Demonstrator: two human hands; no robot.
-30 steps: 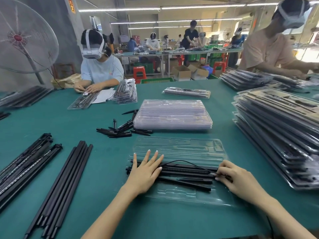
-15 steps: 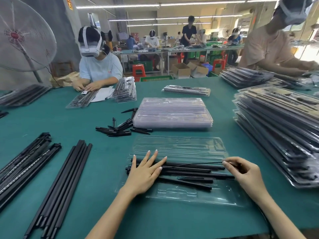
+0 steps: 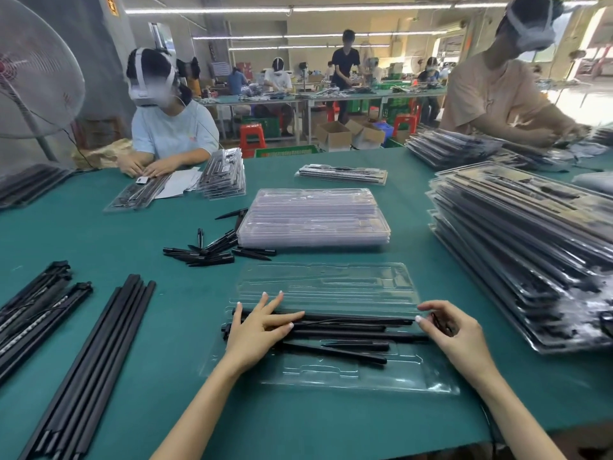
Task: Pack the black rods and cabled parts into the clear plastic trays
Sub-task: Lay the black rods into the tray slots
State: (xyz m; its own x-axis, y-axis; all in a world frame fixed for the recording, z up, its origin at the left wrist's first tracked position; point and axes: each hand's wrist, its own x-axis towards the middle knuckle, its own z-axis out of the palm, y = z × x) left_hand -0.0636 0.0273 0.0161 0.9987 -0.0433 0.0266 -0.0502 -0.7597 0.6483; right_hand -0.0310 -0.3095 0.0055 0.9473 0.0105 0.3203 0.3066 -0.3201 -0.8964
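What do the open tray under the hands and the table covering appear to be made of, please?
The open tray: thin clear moulded plastic, glossy; the green shows through it and its ridges glint. The table covering: matte teal, probably felt or a rubber mat; no glare.

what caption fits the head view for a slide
Left hand presses black rods into a clear tray; right hand tucks the cable.

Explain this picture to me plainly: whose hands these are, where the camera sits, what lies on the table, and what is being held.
There is no machine here. A person wears a camera on the head, looking down at their own hands. The left hand lies flat on black rods in an open clear plastic tray. The right hand pinches a thin black cable at the rods' other end. On the green table lie loose long rods, short black pieces, a stack of empty trays and filled trays. Other workers sit opposite.
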